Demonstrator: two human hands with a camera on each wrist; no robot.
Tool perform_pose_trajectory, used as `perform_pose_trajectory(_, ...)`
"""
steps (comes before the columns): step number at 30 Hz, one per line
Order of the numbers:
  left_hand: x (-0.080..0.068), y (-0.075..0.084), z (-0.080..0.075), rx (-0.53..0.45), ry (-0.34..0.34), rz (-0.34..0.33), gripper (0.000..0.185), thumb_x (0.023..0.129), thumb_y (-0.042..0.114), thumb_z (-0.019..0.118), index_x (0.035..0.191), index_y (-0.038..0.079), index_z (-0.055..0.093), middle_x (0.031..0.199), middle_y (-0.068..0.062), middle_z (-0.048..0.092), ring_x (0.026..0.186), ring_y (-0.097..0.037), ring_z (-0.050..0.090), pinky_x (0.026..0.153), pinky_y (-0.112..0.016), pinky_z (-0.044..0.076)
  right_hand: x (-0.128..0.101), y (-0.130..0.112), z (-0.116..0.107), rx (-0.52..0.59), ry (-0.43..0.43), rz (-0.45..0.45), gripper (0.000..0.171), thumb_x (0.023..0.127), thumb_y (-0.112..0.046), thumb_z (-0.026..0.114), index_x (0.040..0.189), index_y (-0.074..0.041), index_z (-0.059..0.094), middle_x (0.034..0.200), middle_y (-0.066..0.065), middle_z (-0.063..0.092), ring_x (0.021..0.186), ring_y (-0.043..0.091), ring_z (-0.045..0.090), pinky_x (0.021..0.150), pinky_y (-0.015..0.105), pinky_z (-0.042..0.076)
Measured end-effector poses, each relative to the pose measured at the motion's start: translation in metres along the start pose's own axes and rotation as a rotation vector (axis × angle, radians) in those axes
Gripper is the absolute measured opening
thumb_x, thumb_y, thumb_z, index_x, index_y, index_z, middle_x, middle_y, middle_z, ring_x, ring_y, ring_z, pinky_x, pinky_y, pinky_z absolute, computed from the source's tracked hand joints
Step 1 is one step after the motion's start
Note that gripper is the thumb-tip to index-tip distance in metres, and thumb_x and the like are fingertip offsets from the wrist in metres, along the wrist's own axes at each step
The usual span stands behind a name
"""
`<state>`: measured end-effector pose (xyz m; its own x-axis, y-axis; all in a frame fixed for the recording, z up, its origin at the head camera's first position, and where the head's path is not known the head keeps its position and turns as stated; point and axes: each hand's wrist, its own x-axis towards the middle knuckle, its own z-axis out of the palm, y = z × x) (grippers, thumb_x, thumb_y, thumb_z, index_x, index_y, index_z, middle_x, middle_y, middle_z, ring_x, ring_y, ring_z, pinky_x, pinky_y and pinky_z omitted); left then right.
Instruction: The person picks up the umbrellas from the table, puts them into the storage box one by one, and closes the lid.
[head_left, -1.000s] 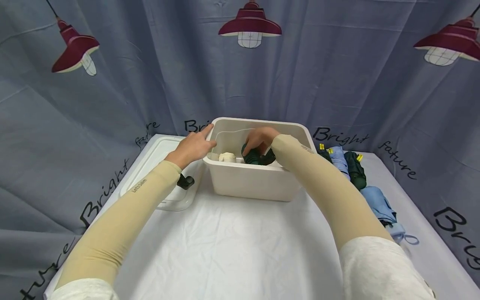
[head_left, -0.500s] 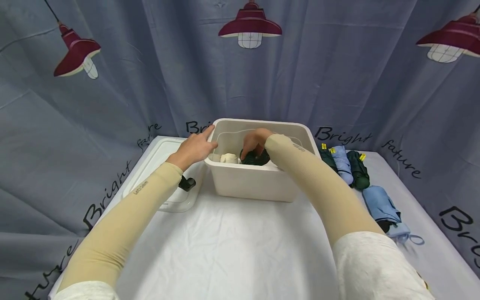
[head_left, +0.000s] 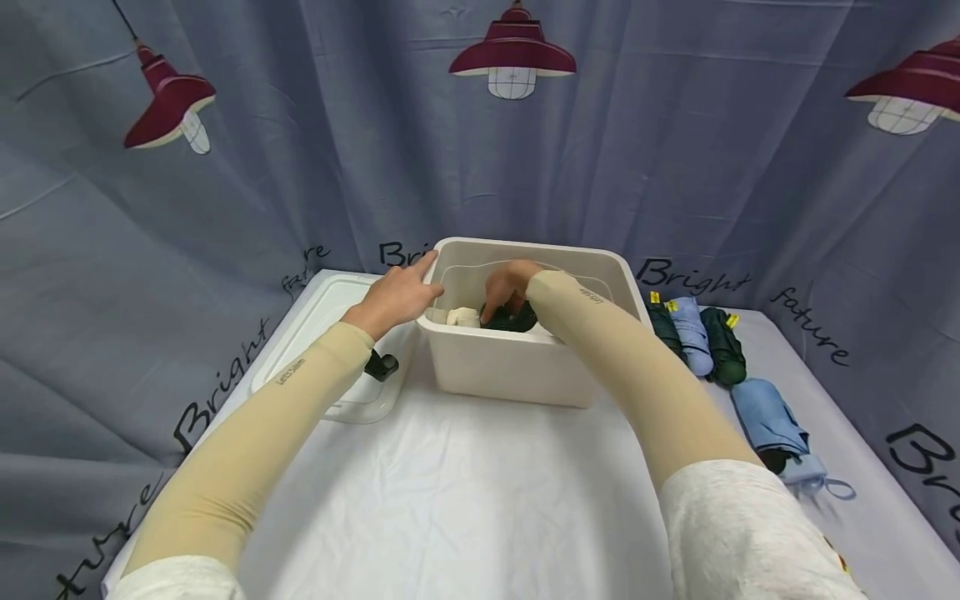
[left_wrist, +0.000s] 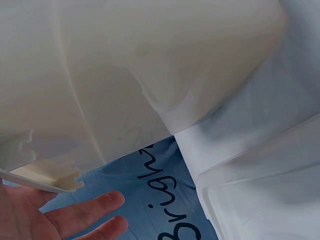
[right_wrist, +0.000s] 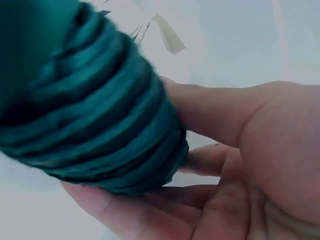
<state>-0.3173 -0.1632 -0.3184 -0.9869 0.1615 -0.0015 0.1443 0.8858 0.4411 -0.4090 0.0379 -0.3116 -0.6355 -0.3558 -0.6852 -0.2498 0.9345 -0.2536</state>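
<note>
My right hand (head_left: 510, 287) reaches down inside the white plastic storage box (head_left: 517, 362) and grips a dark green folded umbrella (head_left: 510, 320). In the right wrist view, the thumb and fingers curl round the pleated, teal-looking umbrella (right_wrist: 110, 115). Left of it in the box lies a cream-coloured rolled item (head_left: 462, 317), mostly hidden by the front wall. My left hand (head_left: 397, 293) rests at the box's left rim, index finger straight and thumb over the edge. The left wrist view shows its fingers (left_wrist: 85, 212) extended outside the box wall.
A white lid (head_left: 360, 400) lies flat left of the box, a small black object (head_left: 382, 367) on it, partly behind my left forearm. To the right lie green and blue folded umbrellas (head_left: 690, 333) with yellow tags, then a light blue umbrella (head_left: 768, 417). A curtain hangs behind.
My right hand has shifted slightly left and lower in the box with the green umbrella, which now shows less above the front rim. The left hand stays at the rim.
</note>
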Motion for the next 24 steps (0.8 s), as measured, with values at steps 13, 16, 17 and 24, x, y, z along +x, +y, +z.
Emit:
perform_pose_trajectory(13, -0.0010, 0.0013, 0.0004, -0.006, 0.000, -0.004, 0.076, 0.096, 0.045, 0.046, 0.164, 0.029, 0.014, 0.143, -0.019, 0.057, 0.094, -0.030, 0.062, 0.087, -0.047, 0.049, 0.0064, -0.0012, 0.0008, 0.026, -0.047, -0.006, 0.017, 0.096, -0.023, 0.066, 0.095, -0.007, 0.062, 0.104, 0.000, 0.052, 0.094, 0.015, 0.055, 0.084, 0.027, 0.050)
perform_pose_trajectory(16, -0.0006, 0.0016, 0.0002, -0.007, -0.001, -0.002, 0.076, 0.096, 0.045, 0.046, 0.164, 0.029, 0.014, 0.145, -0.019, 0.055, 0.100, -0.030, 0.062, 0.090, -0.049, 0.049, 0.0057, -0.0013, 0.0010, 0.045, -0.054, -0.012, 0.013, 0.097, -0.019, 0.064, 0.092, -0.007, 0.061, 0.099, -0.001, 0.051, 0.090, 0.014, 0.054, 0.081, 0.026, 0.049)
perform_pose_trajectory(17, -0.0003, 0.0013, 0.0001, -0.009, -0.001, 0.000, 0.076, 0.096, 0.045, 0.046, 0.164, 0.028, 0.014, 0.146, -0.019, 0.054, 0.102, -0.030, 0.062, 0.092, -0.049, 0.049, 0.0055, -0.0014, 0.0007, 0.053, -0.057, -0.014, 0.014, 0.097, -0.017, 0.063, 0.087, -0.008, 0.059, 0.094, -0.001, 0.051, 0.085, 0.014, 0.054, 0.077, 0.025, 0.049)
perform_pose_trajectory(24, 0.0007, 0.0007, 0.0005, -0.015, -0.006, 0.007, 0.078, 0.096, 0.044, 0.047, 0.164, 0.027, 0.014, 0.149, -0.019, 0.051, 0.105, -0.031, 0.062, 0.095, -0.050, 0.048, 0.0041, -0.0002, -0.0006, 0.068, -0.095, -0.057, 0.027, 0.098, -0.011, 0.059, 0.073, -0.008, 0.051, 0.068, 0.003, 0.046, 0.057, 0.011, 0.041, 0.055, 0.022, 0.035)
